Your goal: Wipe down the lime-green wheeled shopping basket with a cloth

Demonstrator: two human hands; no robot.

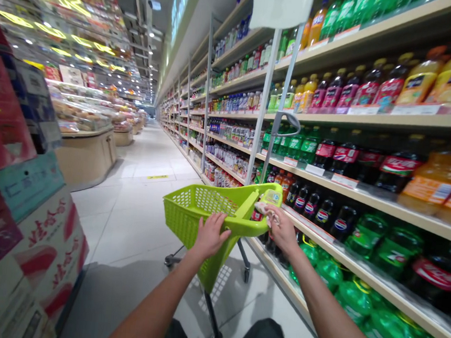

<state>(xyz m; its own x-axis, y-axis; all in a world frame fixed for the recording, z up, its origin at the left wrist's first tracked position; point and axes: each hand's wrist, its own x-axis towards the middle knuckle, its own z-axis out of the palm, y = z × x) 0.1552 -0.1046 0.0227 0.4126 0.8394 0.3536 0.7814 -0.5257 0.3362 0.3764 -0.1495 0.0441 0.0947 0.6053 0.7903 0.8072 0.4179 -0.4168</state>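
Between the drinks shelves and a stack of cartons, a green trolley basket (190, 208) stands on the tiled floor (127, 208), just ahead of the person. The left hand (209, 236) is clenched over its rear rim. The right hand (283, 229) grips the rear right corner, pinching a crumpled pale scrap (263, 209) too small to identify. Soda bottles (324, 212) fill the shelves (365, 199) on the right, and printed cartons (45, 248) are stacked on the left.
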